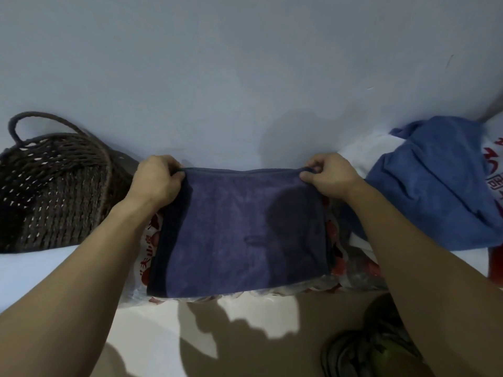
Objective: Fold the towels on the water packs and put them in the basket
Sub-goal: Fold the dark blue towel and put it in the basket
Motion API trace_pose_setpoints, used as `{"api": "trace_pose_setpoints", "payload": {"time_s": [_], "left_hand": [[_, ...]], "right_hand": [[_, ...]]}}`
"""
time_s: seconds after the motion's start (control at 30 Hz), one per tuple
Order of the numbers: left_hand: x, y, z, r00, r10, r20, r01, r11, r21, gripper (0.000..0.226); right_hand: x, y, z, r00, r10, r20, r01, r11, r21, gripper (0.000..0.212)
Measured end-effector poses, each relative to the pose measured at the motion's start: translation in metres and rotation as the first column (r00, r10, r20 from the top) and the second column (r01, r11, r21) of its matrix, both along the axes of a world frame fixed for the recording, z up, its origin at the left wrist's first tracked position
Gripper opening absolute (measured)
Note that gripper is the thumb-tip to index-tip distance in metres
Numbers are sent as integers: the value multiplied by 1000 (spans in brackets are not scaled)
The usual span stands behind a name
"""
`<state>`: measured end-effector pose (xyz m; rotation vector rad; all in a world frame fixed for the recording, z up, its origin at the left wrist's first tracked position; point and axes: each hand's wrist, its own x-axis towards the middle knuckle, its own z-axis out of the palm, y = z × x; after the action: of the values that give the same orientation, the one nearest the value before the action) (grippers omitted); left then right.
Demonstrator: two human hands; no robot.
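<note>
My left hand [156,182] pinches the far left corner of the purple towel [239,235], thumb on top and fingers curled under the hem. My right hand [330,176] pinches the far right corner the same way, the hem bunched between thumb and forefinger. Both grips are closed on the cloth, and the far edge runs taut and nearly straight between them.

The towel lies folded flat on the water pack [147,262], whose plastic wrap with red print shows along the towel's left side, right side and near edge. A darker band runs down the towel's left side. A shadow falls across its right half.

Left of the towel, just past my left hand, the basket [54,191] stands against the wall [245,63]; it is dark woven stuff with a looped handle at its far rim. I cannot see into its bottom well enough to say what lies inside.

Right of the towel, just beyond my right forearm, a blue towel [435,186] lies crumpled in a heap on another pack [496,159] with red lettering.

Nearer me than the towel, on the floor [152,336] at the lower right, my shoe [362,352] shows.
</note>
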<state>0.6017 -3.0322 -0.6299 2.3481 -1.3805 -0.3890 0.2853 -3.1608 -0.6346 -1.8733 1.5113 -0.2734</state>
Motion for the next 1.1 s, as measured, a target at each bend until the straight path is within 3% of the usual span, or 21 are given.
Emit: {"api": "trace_pose_setpoints", "payload": {"time_s": [0.1, 0.2, 0.33, 0.5, 0.57, 0.7, 0.77, 0.83, 0.97, 1.03, 1.1], "left_hand": [[2, 0, 0, 945, 91, -315, -118, 991, -65, 8], [0, 5, 0, 783, 115, -611, -238, 963, -124, 14], [-1, 11, -7, 756, 193, -626, -355, 924, -144, 18], [9, 2, -11, 732, 307, -609, -369, 929, 24, 18], [11, -3, -10, 728, 324, -604, -351, 933, 78, 15], [7, -13, -12, 692, 327, -644, -360, 929, 85, 26], [4, -16, -14, 779, 335, -530, -361, 931, 58, 23], [0, -15, -13, 898, 325, -297, -335, 942, 18, 17], [-31, -7, -2, 959, 266, 98, -253, 959, -128, 32], [-65, -3, 2, 980, 92, 175, -46, 967, -252, 33], [-101, -1, 1, 962, -225, 151, 260, 925, -278, 34]], "right_hand": [[-4, -5, 6, 984, -113, 139, 101, 991, 89, 13], [-5, -6, 15, 944, -219, 245, 171, 964, 201, 20], [-4, 2, 20, 771, -440, 461, 240, 871, 430, 21], [-3, 6, 11, 678, -551, 486, 237, 791, 565, 7], [0, 4, 4, 695, -553, 460, 306, 806, 507, 4], [7, -2, -6, 859, -410, 306, 381, 912, 153, 3], [10, -3, -8, 889, -368, 272, 367, 928, 57, 5], [12, -1, -9, 902, -354, 247, 371, 929, -23, 6], [15, 7, -11, 914, -353, 201, 385, 910, -152, 8], [17, 12, -10, 918, -347, 193, 385, 894, -227, 16], [17, 21, -8, 910, -355, 215, 405, 871, -278, 25]]}}
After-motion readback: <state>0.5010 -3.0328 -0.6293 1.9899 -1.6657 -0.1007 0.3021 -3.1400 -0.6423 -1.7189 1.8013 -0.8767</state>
